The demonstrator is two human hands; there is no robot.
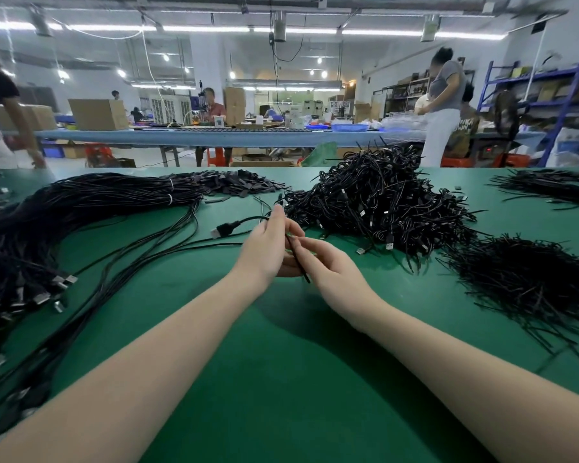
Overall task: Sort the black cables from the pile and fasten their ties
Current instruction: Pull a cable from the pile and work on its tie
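Above the green counter [281,379] I saw my left hand [264,248] and right hand [328,265] with fingers pinching one thin black cable [248,222], which I judged light, limp, best gripped near its plug.

Cable pile [378,208] behind tie heap [528,282]

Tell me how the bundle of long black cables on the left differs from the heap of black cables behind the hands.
The long black cable bundle lies in parallel strands bound by white bands; the tangled black cable heap is loose and knotted. The bundle spreads low across the green table; the heap mounds high. Both show metal USB plugs.
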